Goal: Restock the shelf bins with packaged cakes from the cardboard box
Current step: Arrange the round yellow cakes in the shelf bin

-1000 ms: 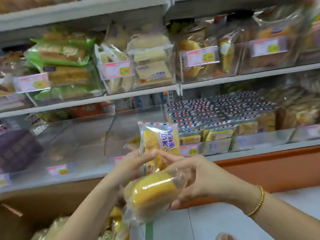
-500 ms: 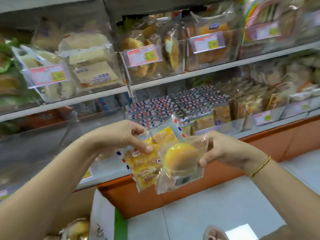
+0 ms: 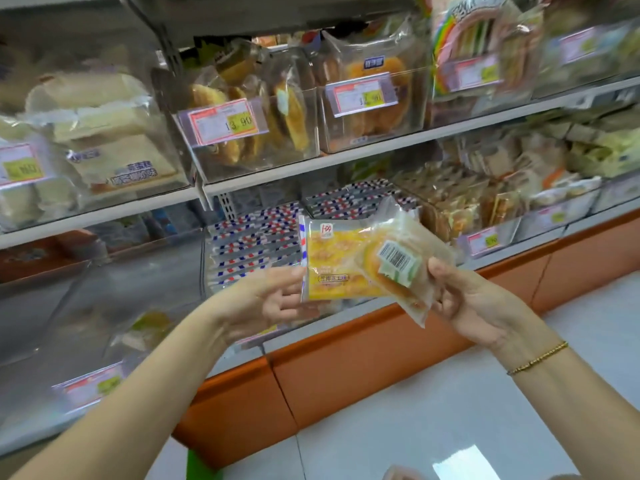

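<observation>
Shelf bins (image 3: 221, 168) behind 2 cake packets (image 3: 337, 261)

round cake pack (image 3: 398, 271) flipped barcode side up, yellow pack (image 3: 334, 261) turned face-on, both lifted toward striped packs (image 3: 256, 237)

— Where are the packs?
— Mid frame. The left hand (image 3: 273, 301) holds the flat cake pack (image 3: 332, 261). The right hand (image 3: 465, 299) holds the round cake pack (image 3: 412, 247), which lies over its right side.
— Behind them?
— A full bin (image 3: 249, 258) on the lower shelf (image 3: 512, 253).
</observation>
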Tool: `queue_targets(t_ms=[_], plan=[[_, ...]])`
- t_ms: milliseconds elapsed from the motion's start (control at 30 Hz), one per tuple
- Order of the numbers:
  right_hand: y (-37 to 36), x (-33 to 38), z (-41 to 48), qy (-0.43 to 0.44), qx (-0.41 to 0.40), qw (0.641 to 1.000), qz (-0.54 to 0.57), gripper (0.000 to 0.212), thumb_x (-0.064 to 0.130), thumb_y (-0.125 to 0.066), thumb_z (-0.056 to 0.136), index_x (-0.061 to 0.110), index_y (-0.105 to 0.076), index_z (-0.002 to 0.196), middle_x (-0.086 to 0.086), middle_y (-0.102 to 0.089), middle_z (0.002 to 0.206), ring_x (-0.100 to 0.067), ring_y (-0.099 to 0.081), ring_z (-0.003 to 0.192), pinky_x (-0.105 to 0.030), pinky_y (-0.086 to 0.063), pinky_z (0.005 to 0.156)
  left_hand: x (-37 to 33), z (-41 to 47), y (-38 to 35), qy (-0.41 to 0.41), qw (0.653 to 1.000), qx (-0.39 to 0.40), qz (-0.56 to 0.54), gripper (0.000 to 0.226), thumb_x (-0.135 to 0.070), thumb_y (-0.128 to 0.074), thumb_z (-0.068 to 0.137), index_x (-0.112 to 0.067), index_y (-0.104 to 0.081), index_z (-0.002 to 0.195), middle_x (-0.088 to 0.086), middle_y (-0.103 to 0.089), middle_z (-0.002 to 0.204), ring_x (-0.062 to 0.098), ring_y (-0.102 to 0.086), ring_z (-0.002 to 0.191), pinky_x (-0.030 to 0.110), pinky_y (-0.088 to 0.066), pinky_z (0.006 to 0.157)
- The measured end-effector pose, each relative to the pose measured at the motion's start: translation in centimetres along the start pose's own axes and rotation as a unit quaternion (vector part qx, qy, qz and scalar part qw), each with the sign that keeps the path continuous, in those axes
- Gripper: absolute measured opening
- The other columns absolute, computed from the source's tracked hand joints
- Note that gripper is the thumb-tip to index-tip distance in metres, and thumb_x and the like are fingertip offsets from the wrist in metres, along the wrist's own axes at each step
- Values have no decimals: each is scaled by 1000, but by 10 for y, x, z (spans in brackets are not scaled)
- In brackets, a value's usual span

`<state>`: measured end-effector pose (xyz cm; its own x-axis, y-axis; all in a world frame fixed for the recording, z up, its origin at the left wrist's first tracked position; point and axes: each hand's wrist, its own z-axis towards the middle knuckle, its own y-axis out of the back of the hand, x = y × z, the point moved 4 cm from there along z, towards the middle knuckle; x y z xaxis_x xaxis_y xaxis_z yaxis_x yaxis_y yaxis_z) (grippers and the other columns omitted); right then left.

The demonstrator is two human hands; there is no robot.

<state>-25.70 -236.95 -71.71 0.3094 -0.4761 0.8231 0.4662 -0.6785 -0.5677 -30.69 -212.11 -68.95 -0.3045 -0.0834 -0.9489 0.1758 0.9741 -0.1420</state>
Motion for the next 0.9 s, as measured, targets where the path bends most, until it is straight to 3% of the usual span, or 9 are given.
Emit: queue_targets(t_ms=[67, 167, 233, 333, 433, 500, 600, 767, 900], plan=[[7, 5, 2, 12, -4, 1000, -7, 66, 35, -99, 34, 14, -79, 93, -8, -72, 107, -14, -71, 92, -24, -59, 73, -9, 17, -18, -34, 996, -36, 69, 47, -30, -70, 74, -9, -61, 116, 8, -72, 110, 23, -68, 104, 34, -57, 86], [23, 13, 5, 50, -24, 998, -14, 74, 30, -96, 45, 8, -72, 111, -13, -67, 119, -20, -66, 107, -29, -56, 85, -36, 45, -37, -97, 971, -103, 192, 37, -25, -73, 72, -6, -64, 103, 7, -75, 96, 24, -71, 92, 38, -57, 86], [34, 24, 5, 96, -72, 990, -71, 71, 27, -90, 56, 5, -66, 120, -12, -66, 122, -23, -60, 118, -33, -51, 97, -61, 64, -44, -155, 945, -150, 247, 20, -17, -75, 78, -12, -66, 96, 4, -75, 89, 17, -73, 82, 29, -59, 74], [56, 47, -3, 178, -230, 939, -181, 48, 24, -80, 65, 11, -71, 111, -3, -73, 107, -18, -65, 109, -31, -49, 95, -101, 90, -51, -263, 887, -213, 314, 14, -14, -74, 82, -24, -67, 88, -9, -72, 85, 3, -70, 75, 17, -55, 65], [79, 62, -12, 231, -343, 884, -219, 31, 21, -82, 70, 15, -75, 100, 2, -75, 94, -14, -68, 97, -24, -49, 84, -118, 121, -69, -321, 815, -199, 440, 18, -6, -72, 78, -20, -68, 90, -9, -66, 79, 7, -63, 76, 15, -46, 62], [89, 65, -13, 242, -390, 863, -210, 26, 20, -83, 71, 16, -75, 95, 4, -75, 87, -14, -69, 92, -21, -48, 76, -113, 147, -82, -304, 771, -183, 529, 16, -4, -69, 77, -17, -64, 86, -7, -59, 75, 16, -60, 79, 19, -38, 58], [97, 62, -9, 235, -422, 848, -219, 23, 22, -83, 71, 17, -75, 91, 6, -74, 83, -14, -69, 87, -23, -49, 71, -99, 186, -96, -277, 731, -182, 597, 24, -4, -64, 83, -10, -64, 106, 4, -66, 100, 23, -61, 94, 31, -45, 72], [104, 56, -2, 211, -433, 837, -259, 20, 28, -85, 68, 24, -74, 84, 2, -70, 80, -18, -65, 81, -33, -53, 72, -78, 240, -102, -233, 720, -175, 630, 38, -5, -65, 83, -9, -61, 121, 11, -65, 118, 29, -60, 107, 35, -50, 82], [110, 55, 3, 205, -429, 838, -269, 20, 26, -85, 68, 29, -71, 82, 6, -72, 81, -15, -66, 84, -30, -53, 72, -71, 269, -92, -175, 698, -176, 672, 33, -8, -67, 83, -12, -64, 116, 9, -67, 107, 29, -64, 98, 38, -55, 77]])
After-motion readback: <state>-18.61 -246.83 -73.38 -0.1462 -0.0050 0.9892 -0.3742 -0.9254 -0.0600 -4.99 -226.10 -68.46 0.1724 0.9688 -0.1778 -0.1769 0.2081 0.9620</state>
